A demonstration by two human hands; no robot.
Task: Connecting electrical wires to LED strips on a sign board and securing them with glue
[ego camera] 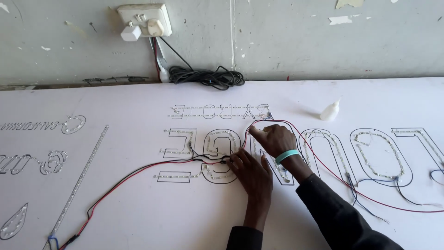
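Two hands work over a large white sign board (138, 203) that lies flat against a scuffed pale wall, its face cut with big outlined letter shapes (379, 155), each lined with rows of small LED modules (217, 143); a smaller row of cut-out letters sits above them, and thin script and a teardrop shape are cut near the left edge. One small white glue bottle (330, 111) lies tilted on the board toward the upper right; what is in it cannot be told. A white wall socket (143, 21) holds two plugs, with a dark coiled cable (208, 76) below it. The left hand (249, 169) rests flat, its fingertips pressed on the red and black wires (152, 169) beside a round letter. The right hand (273, 136), with a turquoise wristband (286, 156), is loosely curled, its forefinger stretched onto a red wire loop (296, 129).
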